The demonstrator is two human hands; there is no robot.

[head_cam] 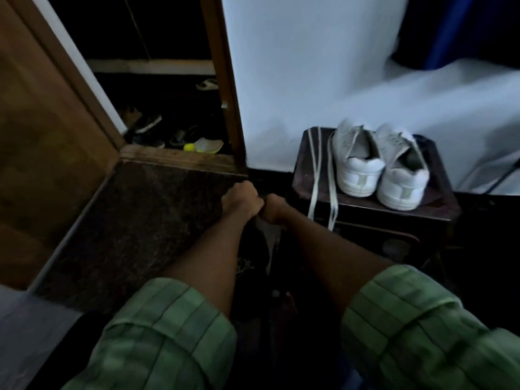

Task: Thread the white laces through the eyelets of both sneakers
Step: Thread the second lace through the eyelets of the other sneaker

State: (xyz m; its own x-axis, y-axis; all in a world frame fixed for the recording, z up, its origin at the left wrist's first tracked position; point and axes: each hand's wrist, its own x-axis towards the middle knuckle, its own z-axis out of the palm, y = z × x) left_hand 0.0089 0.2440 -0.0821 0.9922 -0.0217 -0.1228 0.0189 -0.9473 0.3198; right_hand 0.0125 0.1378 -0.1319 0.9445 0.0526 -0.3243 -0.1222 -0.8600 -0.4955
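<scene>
Two white sneakers, one [356,161] beside the other [401,173], stand heels toward me on a small dark wooden table [439,198]. Two white laces, the left lace [313,175] and the right lace [332,181], lie loose on the table to the left of the sneakers, their ends hanging over the front edge. My left hand [242,202] and my right hand [274,209] are low over the dark floor, left of the table, knuckles touching. Both have curled fingers; anything inside them is hidden. Neither hand touches the laces or sneakers.
A brown wooden door [42,136] stands open at the left. Behind its threshold lie several shoes [149,123] and a yellow-green ball [189,147]. A white wall [295,80] rises behind the table, a blue curtain [450,23] at the far right. Speckled dark floor [135,220] lies under my arms.
</scene>
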